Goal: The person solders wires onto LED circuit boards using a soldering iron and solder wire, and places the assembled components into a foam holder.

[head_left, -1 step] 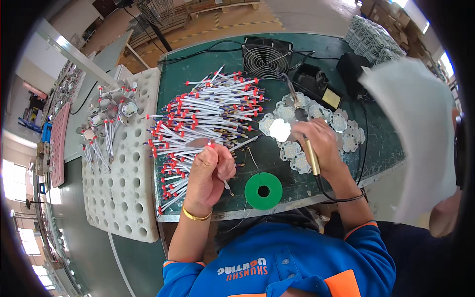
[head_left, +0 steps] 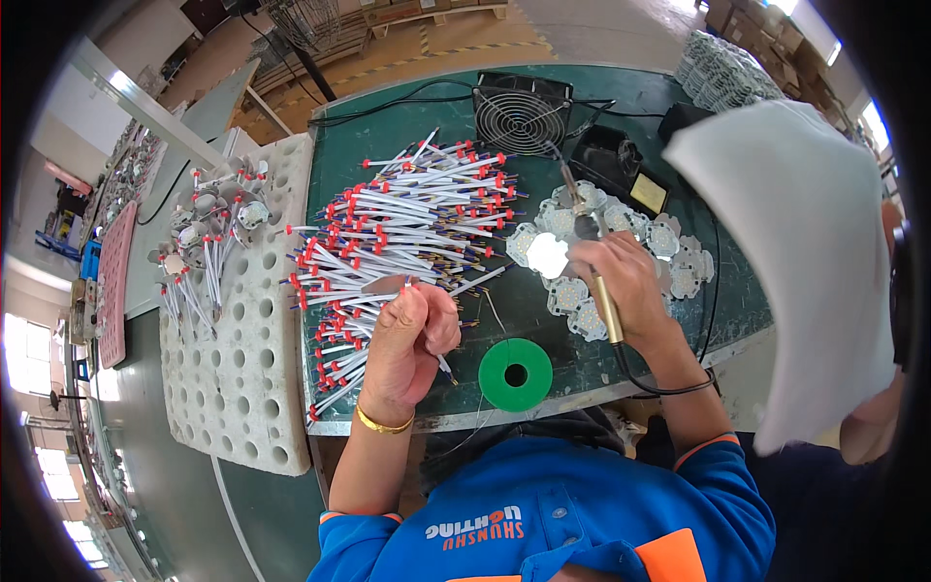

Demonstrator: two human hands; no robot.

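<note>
My left hand (head_left: 412, 325) is closed in a pinch on a white cable with a red collar; a grey, disc-like piece (head_left: 385, 285) shows beside the fingertips. How the two join is too small to tell. My right hand (head_left: 626, 276) is wrapped round a soldering iron (head_left: 608, 308) with a gold-coloured handle, its metal end pointing away towards the fan. Under and around that hand lie round LED boards (head_left: 589, 318), one shining bright white (head_left: 547, 256). Left of centre lies a heap of white cables (head_left: 398, 218) with red collars.
A green spool (head_left: 493, 376) lies near the front edge. Behind are a black fan (head_left: 521, 118) and an iron stand with a yellow sponge (head_left: 648, 194). A perforated white foam block (head_left: 233, 388) holds several wired parts. At right, a person holds a white sheet (head_left: 795, 223).
The white sheet at the right has swung left and down, further over the bench corner. The soldering iron and both my hands have barely shifted.
</note>
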